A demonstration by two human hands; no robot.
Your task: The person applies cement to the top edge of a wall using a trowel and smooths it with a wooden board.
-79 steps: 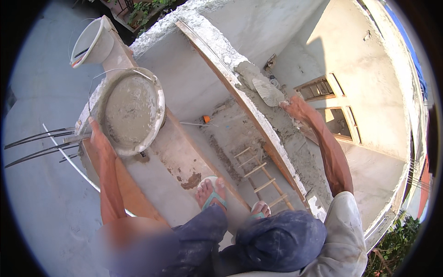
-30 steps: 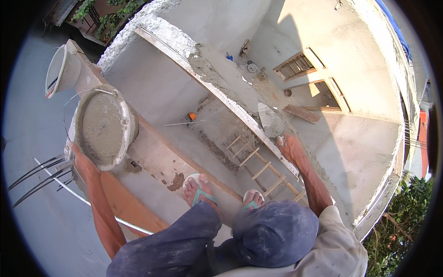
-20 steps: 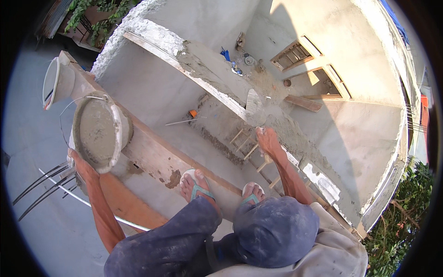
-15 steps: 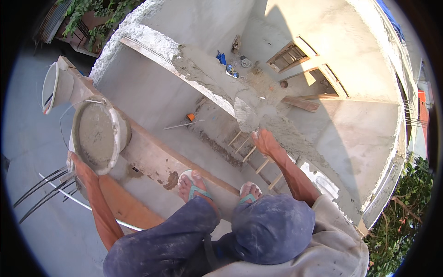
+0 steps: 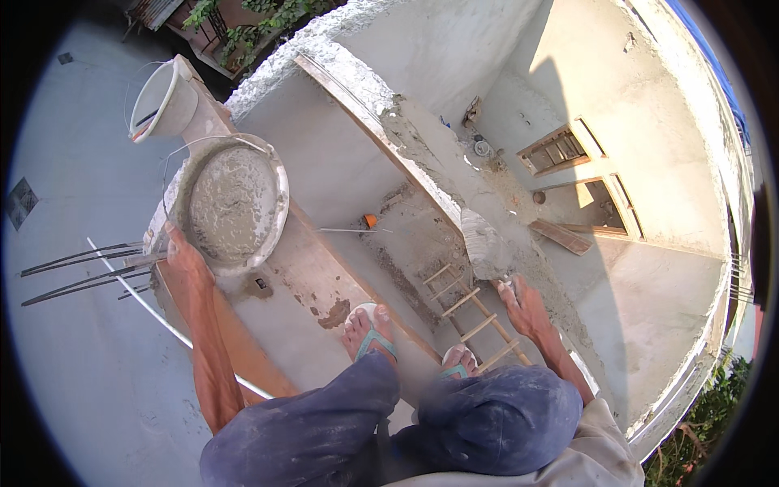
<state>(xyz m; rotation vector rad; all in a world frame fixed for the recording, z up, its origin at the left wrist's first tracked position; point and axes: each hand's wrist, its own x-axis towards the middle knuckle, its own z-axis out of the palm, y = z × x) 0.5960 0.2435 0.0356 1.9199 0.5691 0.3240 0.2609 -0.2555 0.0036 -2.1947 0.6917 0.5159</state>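
Observation:
My left hand is closed at the left side of a round bucket, by its rim and thin wire handle; the exact hold is partly hidden. Wet grey mortar fills the bucket, which rests on a ledge. On the right, my right hand grips the handle of a trowel. The trowel's blade, coated with mortar, lies over the rough mortar on the wall top. My two feet in sandals are planted between the hands.
A white pail stands on the ledge beyond the bucket. Dark rebar rods and a white pipe jut out at left. Below, a wooden ladder leans down into a deep room. An orange object lies on its floor.
The view has shifted, moving the scene right and down. The bucket has tipped, showing its mortar more fully, with my left hand still at it. The trowel remains in my right hand on the wall top.

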